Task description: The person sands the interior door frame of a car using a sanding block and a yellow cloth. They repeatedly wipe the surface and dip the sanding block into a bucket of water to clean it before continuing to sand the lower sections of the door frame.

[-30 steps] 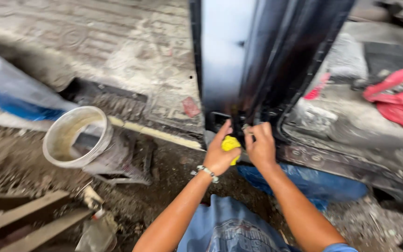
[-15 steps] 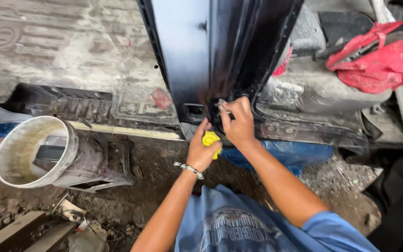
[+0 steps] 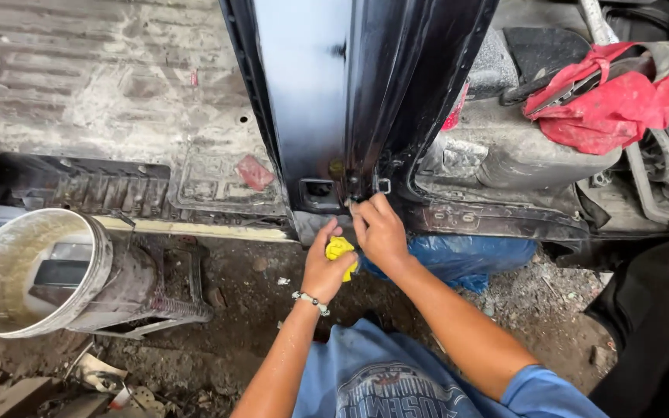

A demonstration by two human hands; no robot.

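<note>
While I look down at frame centre, left hand (image 3: 327,267) clamped on a yellow cloth (image 3: 340,249), right hand (image 3: 379,231) pinching at the black door pillar's (image 3: 311,101) base, dirty bucket (image 3: 36,271) lower left.

The ground (image 3: 218,340) was bare, dark dirt strewn with gravel and scraps, under flat daylight. A dented metal bucket (image 3: 36,271) lay on its side at the left, beside a dusty, stripped vehicle floor (image 3: 102,85). A red cloth (image 3: 613,97) sat at upper right, and blue plastic sheeting (image 3: 466,255) lay on the dirt.
</note>
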